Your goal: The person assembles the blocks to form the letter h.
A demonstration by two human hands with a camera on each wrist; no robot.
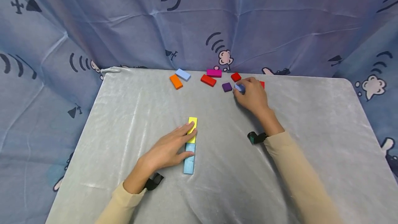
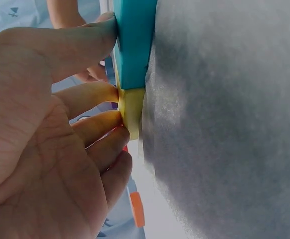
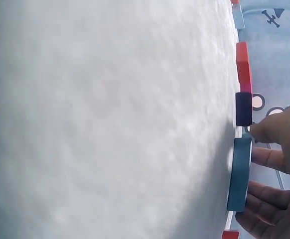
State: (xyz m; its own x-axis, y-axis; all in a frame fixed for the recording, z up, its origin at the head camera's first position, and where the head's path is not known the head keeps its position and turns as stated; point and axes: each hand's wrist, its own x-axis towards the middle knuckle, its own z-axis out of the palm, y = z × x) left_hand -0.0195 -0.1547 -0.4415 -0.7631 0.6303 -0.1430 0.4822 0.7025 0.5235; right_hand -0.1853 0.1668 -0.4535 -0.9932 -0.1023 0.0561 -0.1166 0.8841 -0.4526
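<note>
— Pale blue, that block (image 1: 239,87) under the right hand (image 1: 252,96), but how much of it can you actually see?

— From the head view, only a corner poking out at the fingertips; the rest is hidden beneath the palm. It lies at the far side of the grey velvety cloth (image 1: 130,113), just right of the purple block (image 1: 227,86), with a red block (image 1: 235,76) just beyond. Another red piece (image 1: 262,84) is mostly covered by the hand.

— And the grip?

— The right wrist view shows it better: the block (image 3: 240,174) appears as a long flat slab seen edge-on, darker teal in that light, with the thumb and curled fingers (image 3: 272,159) closing on it from opposite edges. It lies flat on the cloth.

— The left hand (image 1: 169,149)?

— Fingers straight, resting on a yellow block (image 1: 192,129) near the middle of the cloth; the thumb touches the light blue block (image 1: 189,158) lined up end to end on its near side. The left wrist view confirms fingertips (image 2: 105,107) pressing the yellow block (image 2: 131,109) and the thumb against the blue one (image 2: 134,42), which reads as strong turquoise there.

— Anything else out there?

— Far left of the cluster, an orange block (image 1: 176,81) and a light blue one (image 1: 182,74) touch at a corner; a red slab (image 1: 208,80) and a magenta one (image 1: 214,73) lie between them and the right hand. The wrist views crop most of these to slivers.
</note>
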